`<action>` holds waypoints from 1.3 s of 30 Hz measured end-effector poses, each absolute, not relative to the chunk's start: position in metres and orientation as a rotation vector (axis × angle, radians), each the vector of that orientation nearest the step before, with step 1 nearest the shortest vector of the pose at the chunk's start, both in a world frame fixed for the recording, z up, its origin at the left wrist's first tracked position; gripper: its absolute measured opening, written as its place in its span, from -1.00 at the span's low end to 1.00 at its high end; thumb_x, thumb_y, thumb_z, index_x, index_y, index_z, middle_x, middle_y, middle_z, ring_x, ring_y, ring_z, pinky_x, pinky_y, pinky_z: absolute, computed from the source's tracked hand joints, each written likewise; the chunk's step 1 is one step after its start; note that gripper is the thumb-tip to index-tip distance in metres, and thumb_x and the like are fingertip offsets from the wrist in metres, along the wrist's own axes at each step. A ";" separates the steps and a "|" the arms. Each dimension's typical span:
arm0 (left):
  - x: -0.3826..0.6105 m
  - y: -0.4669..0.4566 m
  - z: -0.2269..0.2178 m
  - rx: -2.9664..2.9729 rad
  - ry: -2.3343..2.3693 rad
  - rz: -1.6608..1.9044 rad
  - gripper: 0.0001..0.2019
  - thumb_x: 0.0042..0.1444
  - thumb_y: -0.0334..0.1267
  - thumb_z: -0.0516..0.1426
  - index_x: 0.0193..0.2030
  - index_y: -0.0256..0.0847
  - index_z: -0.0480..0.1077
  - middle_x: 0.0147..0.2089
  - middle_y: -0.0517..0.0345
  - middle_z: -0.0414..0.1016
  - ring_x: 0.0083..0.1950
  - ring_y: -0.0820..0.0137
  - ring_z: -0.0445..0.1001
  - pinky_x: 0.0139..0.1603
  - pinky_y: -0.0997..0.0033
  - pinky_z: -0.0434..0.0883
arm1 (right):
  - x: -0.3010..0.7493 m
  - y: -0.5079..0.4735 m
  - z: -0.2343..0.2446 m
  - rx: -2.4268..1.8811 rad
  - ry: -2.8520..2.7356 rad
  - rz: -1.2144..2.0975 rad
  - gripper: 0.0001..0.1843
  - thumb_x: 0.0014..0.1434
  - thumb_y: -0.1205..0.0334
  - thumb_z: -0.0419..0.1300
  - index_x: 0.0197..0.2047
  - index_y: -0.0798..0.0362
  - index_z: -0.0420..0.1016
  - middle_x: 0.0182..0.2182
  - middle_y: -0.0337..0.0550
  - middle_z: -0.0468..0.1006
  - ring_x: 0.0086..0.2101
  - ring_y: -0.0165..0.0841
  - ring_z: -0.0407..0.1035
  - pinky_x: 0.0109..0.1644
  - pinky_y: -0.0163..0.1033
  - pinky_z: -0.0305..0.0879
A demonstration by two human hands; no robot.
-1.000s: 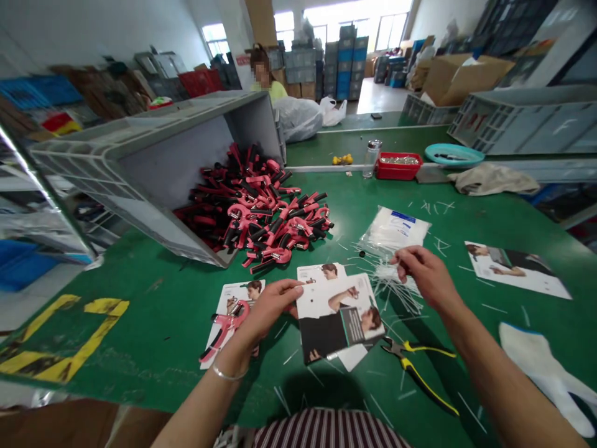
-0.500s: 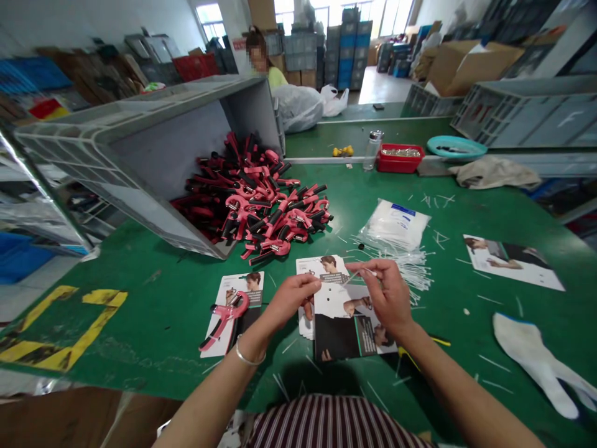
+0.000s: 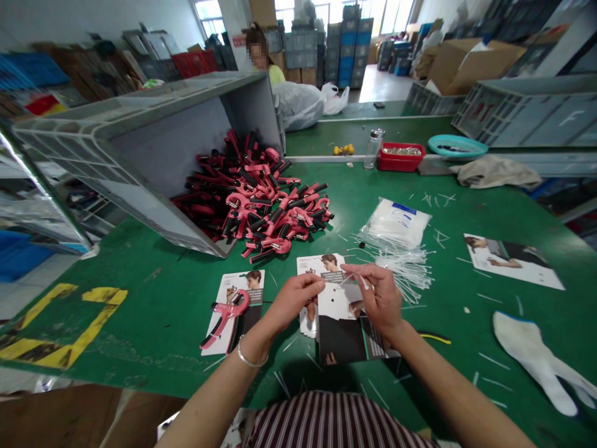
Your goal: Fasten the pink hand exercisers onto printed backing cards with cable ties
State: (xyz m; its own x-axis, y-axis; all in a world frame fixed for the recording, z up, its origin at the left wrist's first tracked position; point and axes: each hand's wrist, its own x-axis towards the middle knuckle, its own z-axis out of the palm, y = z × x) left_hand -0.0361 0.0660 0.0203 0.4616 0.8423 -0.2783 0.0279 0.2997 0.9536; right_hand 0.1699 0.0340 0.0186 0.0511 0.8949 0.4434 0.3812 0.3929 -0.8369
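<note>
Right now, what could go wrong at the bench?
The thin white cable tie pinched in the right hand sits over the printed card stack held by the left hand, so it might crease or tear a card. The heap of pink-and-black hand grippers spilling from the tipped grey crate lies close to the cards and could slide onto them. The yellow-handled pliers partly under the cards could get knocked.

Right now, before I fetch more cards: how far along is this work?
Looks done: one pink-and-black hand grip lies on a printed card. In hand: the left hand steadies a card stack while the right hand pinches a white cable tie. Left: the heap of grips by the tipped grey crate, and loose ties.
</note>
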 end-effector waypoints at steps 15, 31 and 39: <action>-0.048 0.091 0.043 1.541 1.155 0.819 -0.63 0.26 0.03 0.03 -0.28 -0.24 0.46 -0.49 0.23 0.40 -0.54 0.50 0.29 -0.50 0.53 0.22 | 0.179 0.094 -0.006 -1.112 -1.420 1.283 -0.74 0.25 -0.01 0.16 -0.15 0.00 0.31 -0.50 -0.34 0.38 -0.53 -0.45 0.22 -0.47 -0.35 0.10; -0.072 0.065 0.013 1.823 1.384 0.888 -0.88 0.17 -0.30 0.10 -0.25 -0.16 0.48 -0.26 0.12 0.52 -0.22 0.32 0.47 -0.12 0.37 0.37 | 0.171 0.091 -0.007 -1.136 -1.576 1.220 -0.80 0.20 0.04 0.23 -0.21 -0.02 0.51 -0.25 -0.18 0.55 -0.26 -0.29 0.40 -0.16 -0.22 0.32; -0.097 0.022 0.014 1.812 1.112 0.641 -0.77 0.24 -0.31 0.07 0.00 -0.12 0.44 -0.05 0.07 0.54 -0.05 0.31 0.49 0.04 0.34 0.39 | 0.165 0.093 -0.019 -1.131 -1.619 1.351 -0.78 0.18 0.06 0.25 -0.20 0.00 0.60 -0.25 -0.18 0.61 -0.25 -0.29 0.44 -0.13 -0.22 0.30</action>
State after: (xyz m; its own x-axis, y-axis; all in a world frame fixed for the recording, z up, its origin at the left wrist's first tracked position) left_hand -0.0973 0.0216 0.0141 0.4638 0.8857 -0.0201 0.4259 -0.2030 0.8817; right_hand 0.1645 0.0932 -0.0188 -0.3451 0.9386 -0.0018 0.1696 0.0605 -0.9837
